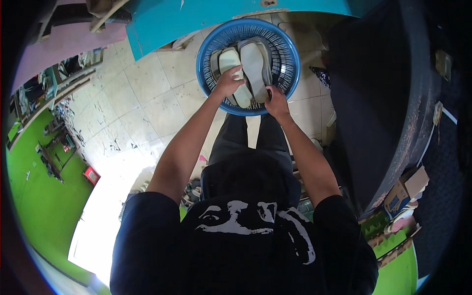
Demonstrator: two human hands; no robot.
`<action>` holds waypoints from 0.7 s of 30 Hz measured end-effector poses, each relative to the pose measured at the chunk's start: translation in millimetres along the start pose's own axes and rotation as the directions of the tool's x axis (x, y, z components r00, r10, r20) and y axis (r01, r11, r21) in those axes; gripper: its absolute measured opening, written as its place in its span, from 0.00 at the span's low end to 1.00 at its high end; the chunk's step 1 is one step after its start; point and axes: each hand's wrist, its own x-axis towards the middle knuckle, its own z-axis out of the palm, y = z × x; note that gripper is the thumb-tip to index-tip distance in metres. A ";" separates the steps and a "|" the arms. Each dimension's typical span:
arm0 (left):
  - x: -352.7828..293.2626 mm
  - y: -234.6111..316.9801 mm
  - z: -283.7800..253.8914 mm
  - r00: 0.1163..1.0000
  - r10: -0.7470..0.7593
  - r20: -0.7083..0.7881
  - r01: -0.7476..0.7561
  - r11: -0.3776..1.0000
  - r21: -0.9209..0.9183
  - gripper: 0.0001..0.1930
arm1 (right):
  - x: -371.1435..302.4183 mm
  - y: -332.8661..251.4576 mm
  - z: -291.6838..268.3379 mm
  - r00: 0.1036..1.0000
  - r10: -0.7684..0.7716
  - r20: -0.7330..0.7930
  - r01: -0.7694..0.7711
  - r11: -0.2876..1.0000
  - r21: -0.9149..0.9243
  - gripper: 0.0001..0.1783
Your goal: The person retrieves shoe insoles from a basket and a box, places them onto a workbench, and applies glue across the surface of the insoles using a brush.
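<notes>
A round blue plastic basket holds several shoe soles, stacked in two leaning piles. On the left pile a cream sole lies on top, and my left hand is closed over its middle, the fingers curling across its right edge. Beside it, a grey-beige sole tops the right pile. My right hand is at the near right end of that pile, its fingers bent against the edge of the soles. How many soles lie underneath is hidden.
A turquoise panel runs behind the basket. Large dark covered bulk rises on the right, with a cardboard box beyond it. Pale floor tiles spread at left, marked with dark scraps. Shoes lie near my legs.
</notes>
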 end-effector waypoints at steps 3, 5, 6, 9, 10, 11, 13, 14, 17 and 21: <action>-23.8 -0.3 -10.8 0.999 0.040 -0.011 -0.039 0.998 0.045 0.37 | -11.3 -7.2 -14.9 0.997 0.076 -0.030 -0.074 0.995 0.069 0.23; -42.0 3.0 -18.1 0.998 0.058 -0.010 -0.058 0.998 -0.014 0.34 | -21.5 -14.1 -28.6 0.988 0.152 -0.004 -0.150 0.984 0.095 0.17; -49.6 10.2 -15.8 0.996 0.083 -0.017 -0.083 0.996 0.014 0.32 | -28.0 -7.4 -32.6 0.986 0.161 -0.044 -0.155 0.982 0.105 0.17; -73.7 25.6 -18.4 0.988 0.145 0.050 -0.141 0.986 -0.084 0.26 | -53.2 -1.8 -47.0 0.970 0.232 -0.072 -0.211 0.953 0.217 0.14; -79.0 22.4 -18.1 0.977 0.204 0.059 -0.192 0.966 -0.174 0.24 | -61.4 -5.8 -53.3 0.967 0.229 -0.108 -0.200 0.953 0.229 0.14; -87.2 27.6 -12.5 0.980 0.198 0.029 -0.192 0.971 -0.139 0.23 | -72.3 -5.9 -58.5 0.953 0.275 -0.123 -0.226 0.922 0.315 0.14; -99.6 58.6 10.7 0.982 0.183 0.053 -0.177 0.979 -0.101 0.22 | -99.2 7.3 -61.1 0.916 0.339 -0.215 -0.201 0.851 0.485 0.12; -106.7 74.0 18.1 0.988 0.146 0.040 -0.143 0.987 -0.073 0.22 | -110.6 15.7 -59.9 0.906 0.349 -0.242 -0.193 0.846 0.497 0.12; -104.8 88.3 49.3 0.958 0.254 0.130 -0.245 0.966 -0.080 0.16 | -145.6 25.3 -70.1 0.901 0.418 -0.116 -0.181 0.605 0.775 0.09; -113.5 131.8 113.2 0.919 0.326 0.223 -0.346 0.937 0.055 0.08 | -191.8 19.1 -104.6 0.891 0.420 -0.171 -0.039 0.447 0.894 0.10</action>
